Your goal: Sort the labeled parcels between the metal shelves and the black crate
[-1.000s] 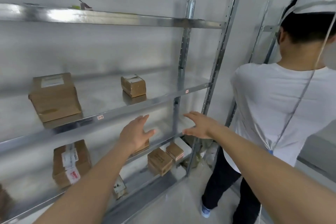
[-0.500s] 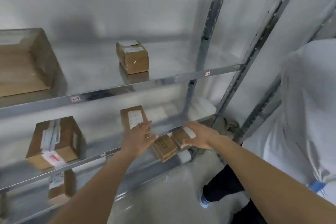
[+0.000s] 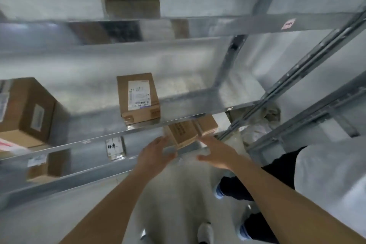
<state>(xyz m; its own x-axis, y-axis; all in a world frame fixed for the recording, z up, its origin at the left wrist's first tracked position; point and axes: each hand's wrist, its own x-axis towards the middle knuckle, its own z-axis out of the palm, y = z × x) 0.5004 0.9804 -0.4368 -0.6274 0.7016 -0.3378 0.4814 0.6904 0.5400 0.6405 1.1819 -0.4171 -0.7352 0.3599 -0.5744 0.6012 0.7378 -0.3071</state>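
Both hands reach with fingers spread wide toward a small brown parcel [image 3: 183, 131] on the lower metal shelf [image 3: 103, 168]; the left hand [image 3: 155, 157] and right hand [image 3: 216, 153] flank it, holding nothing. The shelf edge above [image 3: 178, 123] partly hides it. A labeled parcel [image 3: 138, 98] sits there; another person [image 3: 326, 176] stands right.

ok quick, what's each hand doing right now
Left hand: open, fingers spread, reaching toward the small parcel, holding nothing.
Right hand: open, fingers extended, holding nothing.

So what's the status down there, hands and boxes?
Left hand and right hand open, either side of small parcel on low shelf. Not gripped. Shelf edge overhangs it.
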